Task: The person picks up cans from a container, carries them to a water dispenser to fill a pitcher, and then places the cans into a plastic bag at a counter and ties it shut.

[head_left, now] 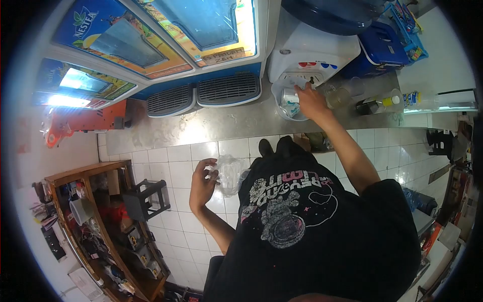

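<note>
My left hand (203,185) is held out over the floor, its fingers curled around a crinkled, see-through plastic bag (229,176). Whether anything clear is inside the bag, I cannot make out. At the counter, my right hand (313,103) reaches over a clear plastic tub (277,103), fingers bent down at its rim. Inside the tub lies a white and green packet (290,100), right beside these fingertips. What the right fingers grip, if anything, is hidden. The tub stands in front of a white water dispenser (314,48).
A steel counter (191,131) runs across in front of me. Drink machines with drip trays (229,89) stand at its left. Right of the tub are a clear pitcher (339,98), a dark bottle (370,105) and a blue cooler box (380,48). A black stool (146,199) stands left.
</note>
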Demonstrator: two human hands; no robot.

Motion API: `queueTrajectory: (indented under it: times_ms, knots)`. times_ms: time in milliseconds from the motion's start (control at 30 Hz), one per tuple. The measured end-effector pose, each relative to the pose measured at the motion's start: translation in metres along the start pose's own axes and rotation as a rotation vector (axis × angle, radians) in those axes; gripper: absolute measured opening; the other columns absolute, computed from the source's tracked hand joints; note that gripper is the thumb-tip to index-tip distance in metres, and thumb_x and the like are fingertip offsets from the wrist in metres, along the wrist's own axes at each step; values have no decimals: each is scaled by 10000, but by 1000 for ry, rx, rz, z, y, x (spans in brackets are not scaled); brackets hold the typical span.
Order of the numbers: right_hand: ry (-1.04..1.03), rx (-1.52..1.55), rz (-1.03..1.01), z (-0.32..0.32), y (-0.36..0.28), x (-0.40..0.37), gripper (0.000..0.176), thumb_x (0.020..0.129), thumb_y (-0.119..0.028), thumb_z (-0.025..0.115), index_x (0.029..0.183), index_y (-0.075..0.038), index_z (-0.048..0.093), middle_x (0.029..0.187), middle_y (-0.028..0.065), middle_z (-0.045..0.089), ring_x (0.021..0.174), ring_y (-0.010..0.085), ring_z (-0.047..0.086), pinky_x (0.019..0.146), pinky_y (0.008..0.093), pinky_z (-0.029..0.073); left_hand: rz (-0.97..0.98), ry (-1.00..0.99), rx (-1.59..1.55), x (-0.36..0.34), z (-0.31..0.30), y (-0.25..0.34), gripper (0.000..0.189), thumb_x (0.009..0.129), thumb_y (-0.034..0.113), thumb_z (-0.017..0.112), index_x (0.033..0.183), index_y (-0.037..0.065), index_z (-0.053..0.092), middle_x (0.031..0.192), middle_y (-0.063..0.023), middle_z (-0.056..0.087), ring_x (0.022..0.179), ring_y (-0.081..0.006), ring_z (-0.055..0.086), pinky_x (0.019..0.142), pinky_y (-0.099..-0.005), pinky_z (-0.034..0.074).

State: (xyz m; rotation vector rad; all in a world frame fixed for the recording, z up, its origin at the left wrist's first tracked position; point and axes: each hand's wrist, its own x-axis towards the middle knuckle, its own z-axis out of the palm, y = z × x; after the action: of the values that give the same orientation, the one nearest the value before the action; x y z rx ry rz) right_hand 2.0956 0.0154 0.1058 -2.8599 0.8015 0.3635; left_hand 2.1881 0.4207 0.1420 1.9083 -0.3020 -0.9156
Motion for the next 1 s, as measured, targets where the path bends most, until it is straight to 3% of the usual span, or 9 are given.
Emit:
queueTrajectory:
  times_ms: [67, 167, 500, 567, 700, 800, 867, 1000]
  knots:
    - [-57, -26, -96, -15, -7, -8, 397, 898, -111, 526, 1287, -62, 583, 1201, 255, 543, 958, 402, 677, 778, 479, 577, 2, 7, -1, -2, -1, -3, 332, 889, -78, 558, 1214, -12, 549, 1158, -114, 565, 827, -182, 617, 612, -293, 555]
    - [-67, -36, -77, 8, -3, -7, 502, 864, -46, 544, 1364, -82, 537, 1202, 258, 513, 941, 405, 671, 785, 509, 559, 10, 2, 11, -2, 0, -6, 335, 887, -78, 559, 1215, -11, 549, 1155, -113, 564, 828, -181, 616, 611, -292, 556]
    - [-124, -47, -64, 11, -4, -6, 495, 861, -56, 553, 1356, -60, 529, 1252, 261, 518, 966, 398, 669, 786, 495, 564, 7, 15, -5, 0, -1, 4, 320, 893, -65, 557, 1209, -10, 551, 1144, -112, 569, 836, -175, 610, 620, -291, 552]
    - [-37, -2, 23, 21, 3, -1, 494, 863, -64, 551, 1356, -53, 522, 1255, 267, 522, 969, 398, 669, 803, 498, 559, 12, 6, 11, 2, 1, 7, 319, 894, -63, 558, 1208, -9, 551, 1143, -112, 570, 840, -176, 611, 620, -291, 553]
    - [-12, -3, -3, 8, -7, -2, 495, 866, -70, 545, 1360, -55, 519, 1256, 267, 523, 967, 399, 669, 809, 493, 558, 21, -3, 24, 4, 2, 10, 311, 899, -58, 559, 1207, -10, 548, 1142, -108, 573, 834, -180, 616, 616, -286, 556]
    - [-115, -42, -60, 16, -3, -5, 481, 868, -71, 539, 1350, -66, 535, 1250, 266, 525, 961, 401, 671, 804, 496, 556, 37, -5, 22, 7, 2, 8, 308, 901, -57, 559, 1205, -11, 546, 1159, -103, 567, 812, -183, 619, 607, -288, 561]
    - [1, 41, 36, 30, 8, 4, 468, 858, -63, 551, 1326, -78, 559, 1241, 270, 530, 948, 402, 674, 800, 498, 555, 44, -8, 20, 10, 6, 9, 309, 900, -57, 560, 1205, -10, 545, 1170, -103, 562, 811, -184, 621, 604, -286, 568]
    - [-14, 40, -50, 5, -8, -11, 424, 853, -57, 556, 1275, -70, 597, 1209, 271, 539, 937, 411, 673, 801, 504, 554, 63, -15, 32, 11, 7, 11, 309, 899, -53, 569, 1204, -9, 542, 1198, -105, 548, 826, -182, 623, 607, -285, 592]
